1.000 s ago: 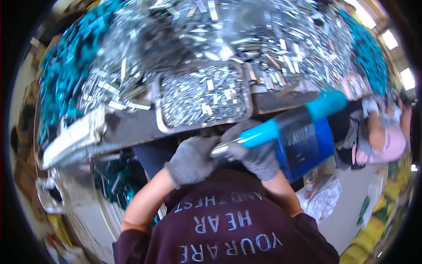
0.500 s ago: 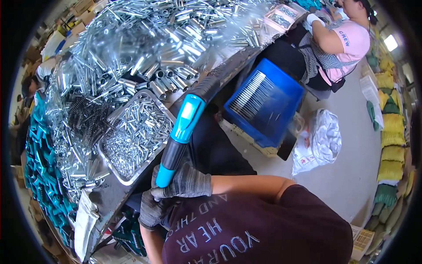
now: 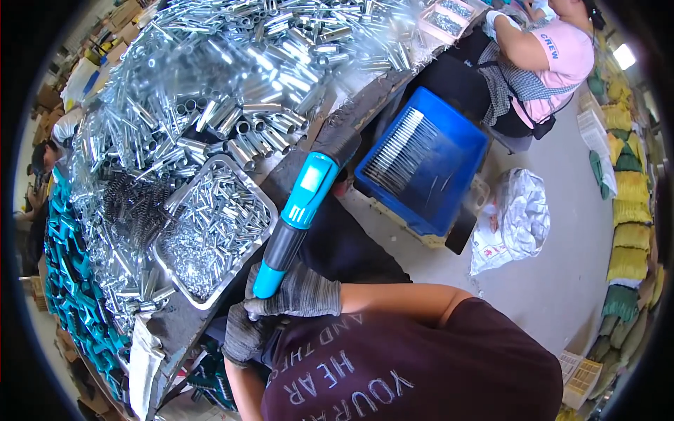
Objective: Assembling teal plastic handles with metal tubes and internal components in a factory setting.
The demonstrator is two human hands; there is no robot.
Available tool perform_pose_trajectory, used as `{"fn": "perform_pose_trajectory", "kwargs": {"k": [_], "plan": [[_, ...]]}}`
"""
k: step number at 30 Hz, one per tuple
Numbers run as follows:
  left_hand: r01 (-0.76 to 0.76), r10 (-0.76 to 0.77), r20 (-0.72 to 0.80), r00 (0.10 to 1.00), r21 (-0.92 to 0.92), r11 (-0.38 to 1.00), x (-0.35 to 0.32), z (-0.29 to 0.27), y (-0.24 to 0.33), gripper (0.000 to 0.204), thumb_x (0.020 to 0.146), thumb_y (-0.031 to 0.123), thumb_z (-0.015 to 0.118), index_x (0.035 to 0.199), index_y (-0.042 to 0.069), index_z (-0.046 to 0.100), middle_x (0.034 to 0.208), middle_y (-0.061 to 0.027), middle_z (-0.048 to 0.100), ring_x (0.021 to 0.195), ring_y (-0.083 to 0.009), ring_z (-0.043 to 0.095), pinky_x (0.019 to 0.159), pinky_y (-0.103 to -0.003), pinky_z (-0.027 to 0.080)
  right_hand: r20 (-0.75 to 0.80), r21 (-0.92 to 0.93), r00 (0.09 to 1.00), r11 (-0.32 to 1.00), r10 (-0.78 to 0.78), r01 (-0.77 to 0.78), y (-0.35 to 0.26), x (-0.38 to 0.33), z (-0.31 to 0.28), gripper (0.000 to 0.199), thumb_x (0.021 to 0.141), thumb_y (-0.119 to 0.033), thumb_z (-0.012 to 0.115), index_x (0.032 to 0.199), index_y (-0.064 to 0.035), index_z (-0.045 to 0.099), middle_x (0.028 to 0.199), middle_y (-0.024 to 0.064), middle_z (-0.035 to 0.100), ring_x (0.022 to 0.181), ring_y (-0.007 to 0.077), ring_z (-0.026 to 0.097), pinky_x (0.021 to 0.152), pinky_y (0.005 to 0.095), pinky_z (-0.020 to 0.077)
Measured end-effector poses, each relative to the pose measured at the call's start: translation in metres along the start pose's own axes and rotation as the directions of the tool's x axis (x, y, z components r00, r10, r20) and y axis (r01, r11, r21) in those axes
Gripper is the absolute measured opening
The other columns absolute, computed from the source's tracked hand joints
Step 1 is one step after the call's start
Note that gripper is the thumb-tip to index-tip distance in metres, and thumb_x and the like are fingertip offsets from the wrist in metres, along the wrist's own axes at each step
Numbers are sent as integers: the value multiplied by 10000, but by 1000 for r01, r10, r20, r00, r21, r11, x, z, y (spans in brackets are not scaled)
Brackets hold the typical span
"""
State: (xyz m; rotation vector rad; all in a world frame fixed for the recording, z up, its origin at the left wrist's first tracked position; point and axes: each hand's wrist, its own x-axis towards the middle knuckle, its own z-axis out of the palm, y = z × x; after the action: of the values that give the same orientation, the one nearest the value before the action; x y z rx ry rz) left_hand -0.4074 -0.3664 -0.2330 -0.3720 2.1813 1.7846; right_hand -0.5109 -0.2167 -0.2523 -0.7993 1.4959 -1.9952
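Right now both gloved hands close around the lower end of a long tool (image 3: 303,208) with a bright blue and black handle. The right hand (image 3: 298,293), in a grey knit glove, wraps its fingers around the shaft just below the black grip section, at about six o'clock from the middle of the view. The left hand (image 3: 244,335), gloved the same way, sits just beside it toward seven o'clock, fist closed at the tool's butt end. The tool slants up toward one o'clock, its dark head lying against the edge of the work table (image 3: 365,105).

At nine o'clock from the tool, a shallow metal tray (image 3: 247,184) holds a heap of small shiny metal sleeves. Beyond it, from ten to twelve o'clock, the table is piled with larger silver tubes (image 3: 246,105), with dark coil springs (image 3: 137,207) near the tray's left side. Teal parts (image 3: 67,274) line the table's far rim at eight o'clock.

At two o'clock a blue plastic crate (image 3: 428,161) stands on the floor, with a crumpled plastic bag (image 3: 516,214) near it. Another person (image 3: 547,63) in a pink top sits at one o'clock.
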Motion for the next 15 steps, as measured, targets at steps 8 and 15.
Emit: {"fn": "perform_pose_trajectory", "kwargs": {"k": [8,15], "plan": [[-80,87,-107,990,62,995,1,11,-8,146,781,11,684,924,-2,656,875,-136,693,799,-188,670,706,-325,517,-25,-232,999,973,-26,19,19,4,-2,369,721,-396,753,727,-57,610,689,135,618,658,297,620,653,405,495],[42,168,-448,878,421,906,22,36,-18,199,767,61,647,953,-8,645,849,-162,684,783,-233,685,706,-330,511,-26,-437,993,894,-115,92,35,14,-4,451,721,-474,706,912,-80,602,722,149,618,678,328,623,630,434,498]]}}
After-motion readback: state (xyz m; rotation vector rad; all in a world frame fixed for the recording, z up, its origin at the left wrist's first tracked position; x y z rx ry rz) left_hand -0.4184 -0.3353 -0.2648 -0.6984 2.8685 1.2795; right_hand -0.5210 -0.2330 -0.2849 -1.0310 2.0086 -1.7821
